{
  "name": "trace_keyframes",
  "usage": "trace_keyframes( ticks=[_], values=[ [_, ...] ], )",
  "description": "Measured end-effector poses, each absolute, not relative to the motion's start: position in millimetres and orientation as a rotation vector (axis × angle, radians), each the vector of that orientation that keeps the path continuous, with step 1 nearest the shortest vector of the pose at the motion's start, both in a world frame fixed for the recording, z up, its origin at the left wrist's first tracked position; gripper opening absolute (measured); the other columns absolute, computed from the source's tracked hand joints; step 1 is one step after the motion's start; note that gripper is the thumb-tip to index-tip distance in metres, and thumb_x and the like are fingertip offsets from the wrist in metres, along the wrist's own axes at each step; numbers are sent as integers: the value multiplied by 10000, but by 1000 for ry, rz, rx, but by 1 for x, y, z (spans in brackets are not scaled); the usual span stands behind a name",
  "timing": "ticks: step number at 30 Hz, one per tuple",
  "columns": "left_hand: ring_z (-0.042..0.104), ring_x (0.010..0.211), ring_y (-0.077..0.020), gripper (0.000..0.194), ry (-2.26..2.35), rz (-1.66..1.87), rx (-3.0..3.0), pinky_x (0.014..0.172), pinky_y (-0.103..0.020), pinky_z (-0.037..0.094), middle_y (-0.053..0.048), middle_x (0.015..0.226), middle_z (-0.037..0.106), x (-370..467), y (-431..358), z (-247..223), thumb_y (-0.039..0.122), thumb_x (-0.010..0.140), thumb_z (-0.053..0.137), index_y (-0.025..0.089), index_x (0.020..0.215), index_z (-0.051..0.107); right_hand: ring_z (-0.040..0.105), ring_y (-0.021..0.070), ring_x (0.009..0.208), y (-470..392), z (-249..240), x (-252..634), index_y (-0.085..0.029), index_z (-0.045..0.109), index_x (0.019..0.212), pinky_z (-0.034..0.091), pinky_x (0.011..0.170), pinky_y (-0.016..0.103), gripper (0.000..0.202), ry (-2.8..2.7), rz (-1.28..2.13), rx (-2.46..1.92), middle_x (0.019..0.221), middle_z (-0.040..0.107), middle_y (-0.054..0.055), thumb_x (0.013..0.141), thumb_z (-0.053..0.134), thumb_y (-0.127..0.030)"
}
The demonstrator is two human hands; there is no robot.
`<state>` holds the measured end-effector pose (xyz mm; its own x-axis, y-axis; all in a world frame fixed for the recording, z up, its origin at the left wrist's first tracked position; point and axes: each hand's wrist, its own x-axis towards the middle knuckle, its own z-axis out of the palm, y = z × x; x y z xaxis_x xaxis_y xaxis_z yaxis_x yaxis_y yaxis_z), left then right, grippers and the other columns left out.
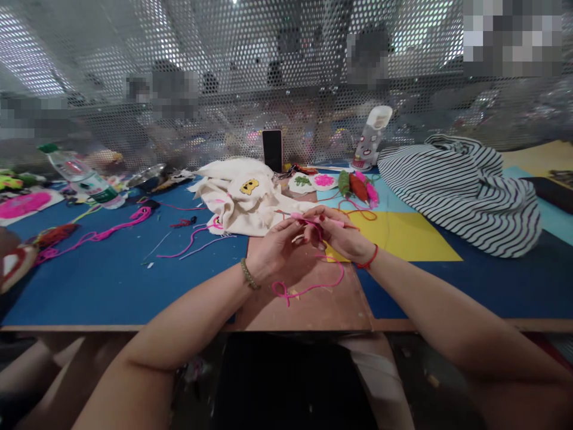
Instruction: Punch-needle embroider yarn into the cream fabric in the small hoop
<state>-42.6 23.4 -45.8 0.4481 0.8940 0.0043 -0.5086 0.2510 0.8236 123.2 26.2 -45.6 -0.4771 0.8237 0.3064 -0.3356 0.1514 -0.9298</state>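
Observation:
My two hands meet above the middle of the table. Across the fingers of my right hand (pixel 340 236) lies a slim pink-handled punch needle (pixel 338 223), its thin metal tip pointing left. My left hand (pixel 275 248) is closed in a pinch near the tip end, on bright pink yarn (pixel 320 285) that runs between the hands. The yarn's loose tail curls on the brown tabletop below them. Just behind my hands, a cream cloth bag (pixel 237 206) with a yellow patch lies crumpled. The fingers partly hide where yarn and tool meet.
A phone (pixel 273 150) stands upright at the back, beside round punched pieces (pixel 324 180). Yarn bundles (pixel 358 186) and a striped cloth (pixel 465 191) are right; a white-capped bottle (pixel 371 137) stands behind. Left are a water bottle (pixel 87 178), pink yarn (pixel 111 227) and another person's hand (pixel 11 257).

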Motion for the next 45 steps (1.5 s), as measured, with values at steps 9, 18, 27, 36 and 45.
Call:
trace_keyframes(
  ticks=[9,18,27,36,45],
  values=[
    [583,718,-109,151,552,1084,872,742,-263,469,-9,805,678,-42,21,-43,265,751,778,187,873,736,507,90,480,26,-37,122,-227,551,1081,325,430,217,438,-1418,1512,-546,683,666,-22,842,617,-588],
    [619,731,-112,144,551,1124,821,719,-253,475,-20,823,710,-44,24,-47,227,764,766,185,899,738,525,82,513,25,-46,123,-213,569,1136,382,471,209,338,-1489,1476,-508,738,683,0,926,563,-478],
    [608,711,-105,119,552,1109,811,724,-248,486,-16,818,705,-43,22,-44,218,766,763,187,879,744,535,91,548,24,-43,121,-196,607,1150,443,508,226,422,-1559,1461,-505,740,681,14,899,583,-535],
    [598,648,-90,127,622,1231,726,654,-235,473,18,732,653,-46,27,-38,228,766,772,179,837,679,644,120,695,26,-47,117,-242,500,1289,539,609,246,579,-1423,1483,-548,915,703,27,789,765,-365],
    [611,685,-70,120,696,1447,653,689,-215,465,36,747,644,-54,37,-28,191,791,741,182,796,621,645,207,1088,33,-40,127,-232,594,1276,579,825,322,524,-1700,1693,-993,1295,623,119,801,730,-404]
  ],
)
